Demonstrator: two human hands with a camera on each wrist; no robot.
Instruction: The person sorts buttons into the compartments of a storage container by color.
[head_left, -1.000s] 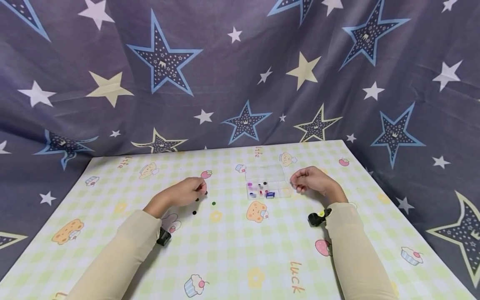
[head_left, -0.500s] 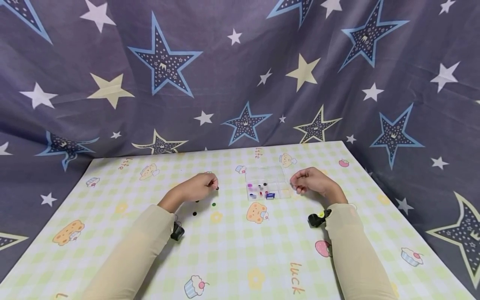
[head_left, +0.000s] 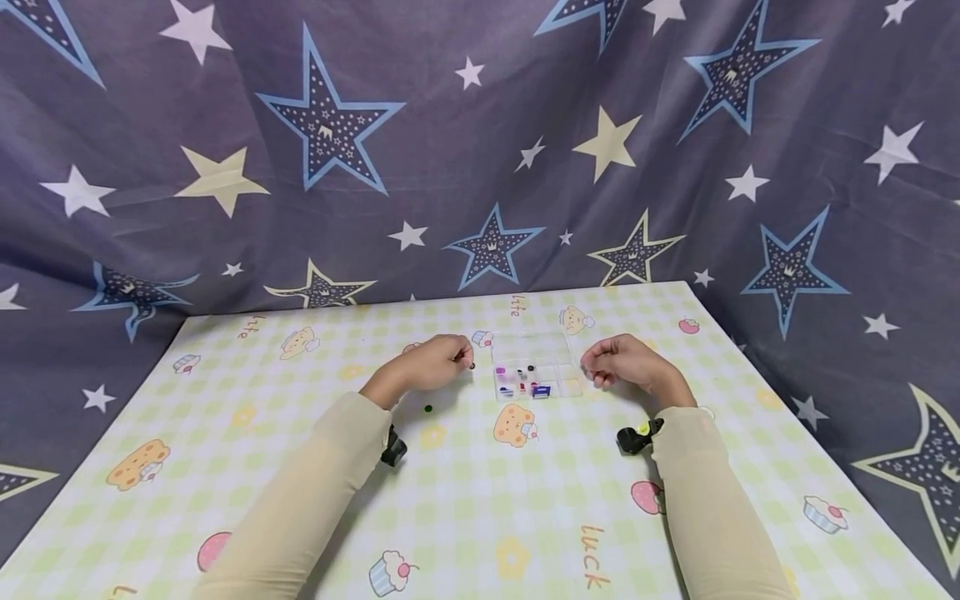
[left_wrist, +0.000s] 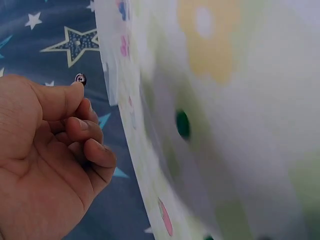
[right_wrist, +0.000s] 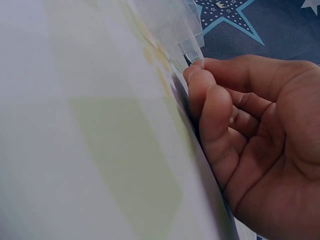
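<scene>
My left hand (head_left: pixel 435 364) pinches a small round dark piece (left_wrist: pixel 80 78) with a pale ring pattern between thumb and forefinger, held up off the table. It is just left of a clear plastic compartment box (head_left: pixel 572 379). That box stands with its lid (head_left: pixel 528 346) laid back; several tiny purple, black, red and blue pieces lie in its left and middle compartments. At the box's right side, my right hand (head_left: pixel 621 362) pinches the clear edge with thumb and fingertips, as the right wrist view shows. A green round piece (head_left: pixel 428 408) lies on the table below my left hand.
A checked tablecloth (head_left: pixel 465 500) with printed cartoons covers the table. Behind it hangs a dark curtain (head_left: pixel 420 167) with stars. At the bottom of the left wrist view, another small green piece (left_wrist: pixel 208 238) peeks in. A blue piece (head_left: pixel 541 391) sits at the box's front edge.
My left hand has moved right toward the box, carrying the small dark piece. Its arm now covers the dark pieces seen earlier on the cloth. My right hand has stayed at the box.
</scene>
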